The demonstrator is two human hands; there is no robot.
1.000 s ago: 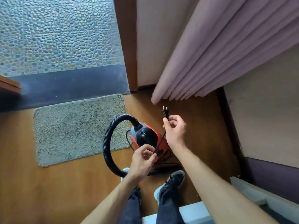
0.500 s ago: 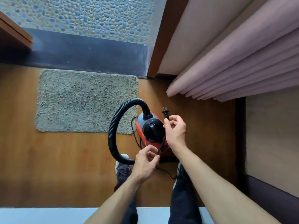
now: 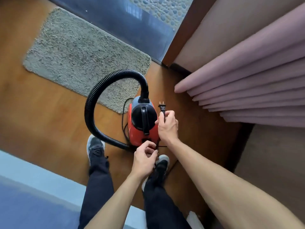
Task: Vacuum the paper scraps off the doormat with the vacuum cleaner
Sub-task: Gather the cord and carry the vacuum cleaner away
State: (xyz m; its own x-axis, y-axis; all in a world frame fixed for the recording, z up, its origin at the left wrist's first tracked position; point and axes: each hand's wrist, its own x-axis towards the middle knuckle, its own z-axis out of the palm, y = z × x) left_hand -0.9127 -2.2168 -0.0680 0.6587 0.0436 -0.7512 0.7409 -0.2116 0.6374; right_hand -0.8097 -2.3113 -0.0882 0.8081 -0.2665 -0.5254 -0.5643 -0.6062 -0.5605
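Right hand [image 3: 167, 128], frame centre, pinches the cord just below the plug [image 3: 162, 106], prongs up. Left hand [image 3: 145, 158] below it, fingers closed on the same cord. Red vacuum [image 3: 142, 124] on floor between, hose [image 3: 99, 100] looping left. Doormat [image 3: 79, 53] upper left, corner under hose.

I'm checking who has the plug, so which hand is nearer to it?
Right. The right hand grips the cord just below the plug. The left hand pinches the same cord farther down, nearer the person.
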